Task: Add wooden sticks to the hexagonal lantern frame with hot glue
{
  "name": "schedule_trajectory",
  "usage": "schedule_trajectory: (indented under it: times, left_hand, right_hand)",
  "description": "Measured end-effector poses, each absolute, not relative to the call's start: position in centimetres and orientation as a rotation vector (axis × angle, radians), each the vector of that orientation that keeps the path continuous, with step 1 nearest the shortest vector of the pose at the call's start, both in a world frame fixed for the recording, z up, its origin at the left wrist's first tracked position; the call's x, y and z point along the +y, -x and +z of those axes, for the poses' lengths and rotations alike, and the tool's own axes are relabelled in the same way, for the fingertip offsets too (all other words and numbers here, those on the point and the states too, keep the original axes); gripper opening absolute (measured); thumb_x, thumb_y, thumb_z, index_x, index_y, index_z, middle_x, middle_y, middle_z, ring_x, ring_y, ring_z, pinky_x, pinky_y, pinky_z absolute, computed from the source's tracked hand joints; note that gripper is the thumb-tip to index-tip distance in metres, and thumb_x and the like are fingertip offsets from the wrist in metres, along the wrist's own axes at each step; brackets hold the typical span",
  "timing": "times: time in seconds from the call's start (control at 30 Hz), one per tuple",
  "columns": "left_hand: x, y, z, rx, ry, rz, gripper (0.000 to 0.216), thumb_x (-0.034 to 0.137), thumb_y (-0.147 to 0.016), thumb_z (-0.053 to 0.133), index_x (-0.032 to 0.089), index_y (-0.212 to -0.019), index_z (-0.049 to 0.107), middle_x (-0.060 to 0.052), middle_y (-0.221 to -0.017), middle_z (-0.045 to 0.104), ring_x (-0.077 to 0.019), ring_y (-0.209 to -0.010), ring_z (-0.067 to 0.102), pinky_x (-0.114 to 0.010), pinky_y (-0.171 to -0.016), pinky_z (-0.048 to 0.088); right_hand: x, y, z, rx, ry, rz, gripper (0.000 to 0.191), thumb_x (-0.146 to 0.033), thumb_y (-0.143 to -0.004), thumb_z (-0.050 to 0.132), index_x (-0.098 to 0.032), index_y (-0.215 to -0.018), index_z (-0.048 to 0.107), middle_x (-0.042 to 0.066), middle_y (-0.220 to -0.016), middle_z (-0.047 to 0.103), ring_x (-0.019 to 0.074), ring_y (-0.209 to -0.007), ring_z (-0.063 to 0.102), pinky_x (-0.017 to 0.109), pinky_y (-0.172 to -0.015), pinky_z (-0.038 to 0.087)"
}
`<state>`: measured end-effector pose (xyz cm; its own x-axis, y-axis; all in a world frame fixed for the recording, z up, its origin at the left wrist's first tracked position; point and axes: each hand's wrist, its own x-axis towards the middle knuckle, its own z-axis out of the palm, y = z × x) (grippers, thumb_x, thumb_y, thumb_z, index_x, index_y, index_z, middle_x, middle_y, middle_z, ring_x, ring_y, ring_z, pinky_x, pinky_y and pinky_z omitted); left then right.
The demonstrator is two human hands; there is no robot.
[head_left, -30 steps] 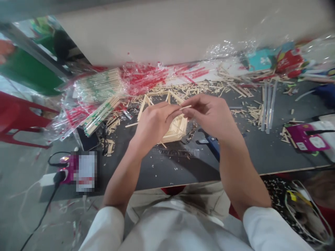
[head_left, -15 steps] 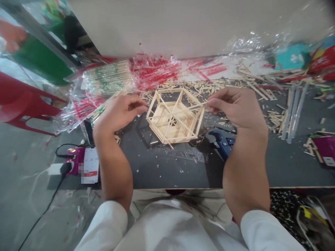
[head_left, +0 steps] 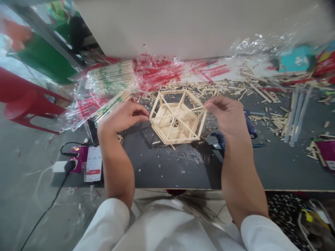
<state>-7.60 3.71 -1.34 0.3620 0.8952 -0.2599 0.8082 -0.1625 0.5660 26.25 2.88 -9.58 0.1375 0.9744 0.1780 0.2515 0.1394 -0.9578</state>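
A hexagonal frame of thin wooden sticks [head_left: 177, 118] stands on the dark table [head_left: 261, 164]. My left hand [head_left: 122, 116] rests at its left corner, with the fingers curled and the fingertips touching the frame. My right hand [head_left: 226, 113] is at the right corner, its fingers pinched on a thin wooden stick [head_left: 196, 109] that lies across the top of the frame.
Packs of sticks in plastic wrap [head_left: 112, 78] lie at the back left. Loose stick offcuts [head_left: 217, 89] litter the back of the table. A blue tool [head_left: 248, 129] sits behind my right wrist, a clear ruler [head_left: 183, 155] in front of the frame, a phone [head_left: 93, 164] at the left edge.
My hands have come apart from holding a stick together above the frame. They now sit lower, at the frame's two sides, with the stick laid across its top.
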Motion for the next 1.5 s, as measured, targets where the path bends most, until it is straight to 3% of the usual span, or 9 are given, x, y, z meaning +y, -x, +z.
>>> schedule_trajectory:
  times: [0.27,0.4,0.57,0.77,0.9,1.13,1.5]
  left_hand:
    - [3.6,7.4,-1.3,1.46,-1.89,0.182,0.034,0.046,-0.099,0.054,0.02,-0.093,0.076,-0.006,-0.087,0.079,-0.0164,-0.069,0.066,-0.031,-0.067,0.049]
    - [3.8,7.1,-1.4,1.48,-1.925,0.153,0.024,0.044,-0.093,0.067,0.021,-0.093,0.076,-0.004,-0.082,0.077,-0.0181,-0.071,0.068,-0.033,-0.074,0.051]
    - [4.1,7.1,-1.7,1.465,-1.977,0.162,0.023,0.042,-0.093,0.067,0.022,-0.088,0.077,-0.003,-0.075,0.073,-0.0185,-0.07,0.065,-0.035,-0.08,0.051]
    - [4.2,7.2,-1.8,1.463,-1.977,0.151,0.026,0.046,-0.091,0.067,0.022,-0.088,0.076,-0.003,-0.072,0.072,-0.0172,-0.066,0.061,-0.031,-0.07,0.047]
    - [4.2,7.2,-1.7,1.466,-1.961,0.124,0.028,0.049,-0.09,0.066,0.023,-0.087,0.074,-0.002,-0.072,0.072,-0.0176,-0.063,0.058,-0.031,-0.064,0.042]
    - [3.8,6.9,-1.3,1.509,-1.972,0.084,0.026,0.048,-0.099,0.064,0.024,-0.091,0.073,0.002,-0.074,0.069,-0.0136,-0.067,0.051,-0.035,-0.074,0.041]
    - [4.1,6.4,-0.4,1.616,-1.926,-0.102,0.04,0.058,-0.091,0.056,0.023,-0.1,0.073,-0.003,-0.091,0.077,-0.0194,-0.081,0.067,-0.033,-0.076,0.045]
  right_hand:
    - [2.0,-25.6,-9.0,-1.324,1.373,0.893,0.021,-0.041,-0.078,0.083,-0.023,-0.078,0.072,0.0,-0.07,0.06,0.0151,-0.066,0.053,0.032,-0.061,0.043]
    - [1.8,-25.6,-9.2,-1.337,1.39,0.907,0.028,-0.048,-0.079,0.084,-0.024,-0.079,0.071,-0.001,-0.066,0.054,0.0136,-0.061,0.047,0.031,-0.055,0.037]
    - [2.2,-25.7,-10.0,-1.28,1.338,0.983,0.035,-0.055,-0.077,0.086,-0.025,-0.081,0.069,-0.005,-0.059,0.045,0.012,-0.054,0.041,0.03,-0.051,0.035]
    - [2.7,-26.2,-10.1,-1.181,1.255,1.138,0.041,-0.062,-0.077,0.082,-0.026,-0.083,0.065,-0.004,-0.066,0.051,0.0111,-0.055,0.045,0.03,-0.055,0.043]
    - [2.9,-26.6,-10.4,-1.15,1.245,1.165,0.036,-0.057,-0.078,0.081,-0.027,-0.085,0.062,-0.004,-0.072,0.054,0.011,-0.059,0.047,0.028,-0.057,0.045]
    - [3.0,-27.0,-10.8,-1.143,1.155,1.249,0.039,-0.057,-0.076,0.084,-0.026,-0.086,0.063,-0.005,-0.07,0.05,0.011,-0.061,0.045,0.027,-0.058,0.043]
    - [2.9,-27.1,-10.0,-1.059,1.045,1.385,0.034,-0.043,-0.07,0.094,-0.024,-0.082,0.068,-0.006,-0.068,0.051,0.0077,-0.059,0.042,0.024,-0.056,0.042]
